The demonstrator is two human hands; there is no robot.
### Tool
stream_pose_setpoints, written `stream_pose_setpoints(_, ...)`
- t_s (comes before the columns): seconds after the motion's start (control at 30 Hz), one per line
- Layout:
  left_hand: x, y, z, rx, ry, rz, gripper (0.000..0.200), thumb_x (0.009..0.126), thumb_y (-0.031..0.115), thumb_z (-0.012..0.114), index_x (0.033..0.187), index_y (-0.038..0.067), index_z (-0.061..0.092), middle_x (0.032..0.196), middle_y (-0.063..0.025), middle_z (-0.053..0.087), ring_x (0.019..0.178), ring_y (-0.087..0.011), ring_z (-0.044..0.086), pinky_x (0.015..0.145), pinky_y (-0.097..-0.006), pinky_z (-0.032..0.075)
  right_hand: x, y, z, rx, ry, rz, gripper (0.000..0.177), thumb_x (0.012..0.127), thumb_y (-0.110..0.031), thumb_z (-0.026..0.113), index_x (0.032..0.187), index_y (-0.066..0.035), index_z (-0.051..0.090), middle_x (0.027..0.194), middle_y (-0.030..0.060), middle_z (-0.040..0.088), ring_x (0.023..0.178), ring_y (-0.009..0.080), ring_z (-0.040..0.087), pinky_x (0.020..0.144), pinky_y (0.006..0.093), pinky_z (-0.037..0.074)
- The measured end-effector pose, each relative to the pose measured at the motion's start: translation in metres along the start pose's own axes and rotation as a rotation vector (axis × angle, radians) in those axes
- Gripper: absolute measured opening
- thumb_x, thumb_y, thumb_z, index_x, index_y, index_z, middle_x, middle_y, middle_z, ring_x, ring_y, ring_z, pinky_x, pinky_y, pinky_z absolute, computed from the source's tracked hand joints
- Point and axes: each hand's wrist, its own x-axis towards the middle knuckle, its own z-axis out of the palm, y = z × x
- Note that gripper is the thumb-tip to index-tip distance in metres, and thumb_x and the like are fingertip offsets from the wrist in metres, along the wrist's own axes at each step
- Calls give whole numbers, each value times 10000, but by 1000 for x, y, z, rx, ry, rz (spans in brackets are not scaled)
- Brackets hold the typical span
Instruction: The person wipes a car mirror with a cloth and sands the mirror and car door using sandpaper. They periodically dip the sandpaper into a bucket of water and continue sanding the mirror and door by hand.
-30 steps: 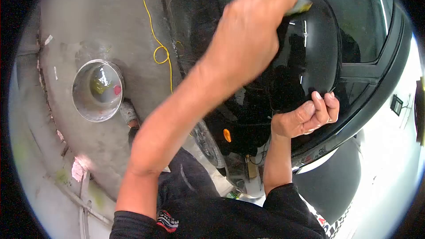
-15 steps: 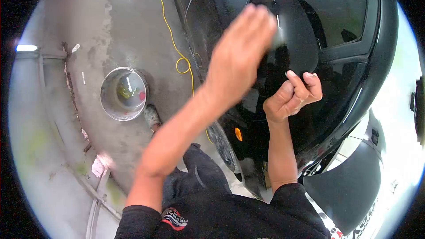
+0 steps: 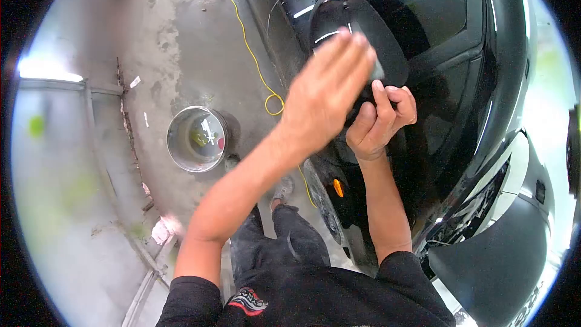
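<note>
A glossy black car mirror (image 3: 387, 42) stands out from the side of a black car (image 3: 436, 109). My left hand (image 3: 327, 88) reaches over the mirror's face, its fingers pressed together and blurred. A pale greyish piece (image 3: 376, 70) shows beside its fingers; how it is held is hidden. Lower and to the right, my right hand (image 3: 384, 118) is at the mirror's lower edge, fingers curled in towards the thumb. What lies between those fingers is too small to make out.
On the grey floor a metal bucket (image 3: 175, 139) holds liquid and something yellow-green and pink. A yellow cable (image 3: 247, 36) runs along the floor beside the car. An orange side marker (image 3: 338, 188) sits on the car, and a dark panel (image 3: 493, 260) is at the lower right.
The view has shifted, so the bucket appears further right and the mirror further left. My left hand has moved down relative to the mirror. My right hand stays by its lower edge.
</note>
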Motion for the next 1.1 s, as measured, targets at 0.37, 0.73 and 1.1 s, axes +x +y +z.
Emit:
stream_pose_setpoints(0.37, -1, -11, 16, 9, 163, -178, 476, 884, -75, 499, 1324, 30, 648, 1401, -211, 604, 1365, -372, 530, 1138, -468, 432, -1, 4, 3, 66, 31, 3, 364, 1048, -238, 503, 1326, -25, 604, 1161, 106, 553, 1118, 272, 469, 1071, 454, 358)
stream_pose_setpoints(0.73, -18, -12, 33, -321, 353, -544, 460, 965, -77, 471, 1405, 13, 566, 1459, -260, 518, 1404, -375, 458, 1158, -414, 392, -5, 4, 9, 153, 71, 88, 502, 1100, -369, 413, 1375, 33, 537, 1293, 155, 595, 1198, 318, 508, 1076, 452, 364)
stream_pose_setpoints(1.1, -59, 37, 49, -505, 365, -793, 568, 986, -72, 417, 1549, -12, 374, 1596, -217, 384, 1485, -272, 370, 1163, -341, 330, -25, -15, -55, 766, 114, 466, 526, 1117, -354, 351, 1461, 44, 376, 1402, 222, 485, 1306, 309, 510, 1068, 474, 493)
